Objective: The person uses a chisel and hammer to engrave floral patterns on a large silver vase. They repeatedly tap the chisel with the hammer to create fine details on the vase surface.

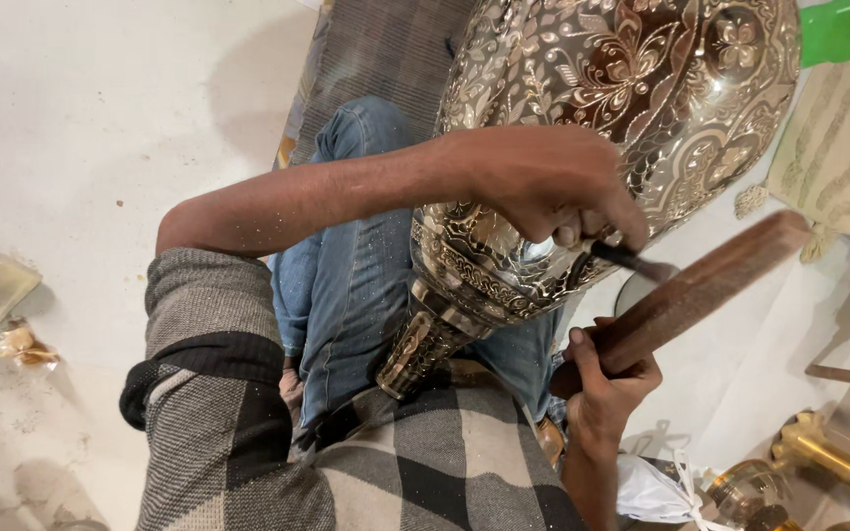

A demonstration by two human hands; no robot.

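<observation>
Resting across the person's lap, the engraved metal vase (632, 88) fills the frame from centre toward one o'clock. Left hand (543, 187) pinches a dark chisel (632, 261) against the vase body at three o'clock. Right hand (607, 379), at five o'clock, is clenched around a wooden mallet (700, 290) just beside the chisel's end. Brass fittings (828, 457) lie at four o'clock.
</observation>
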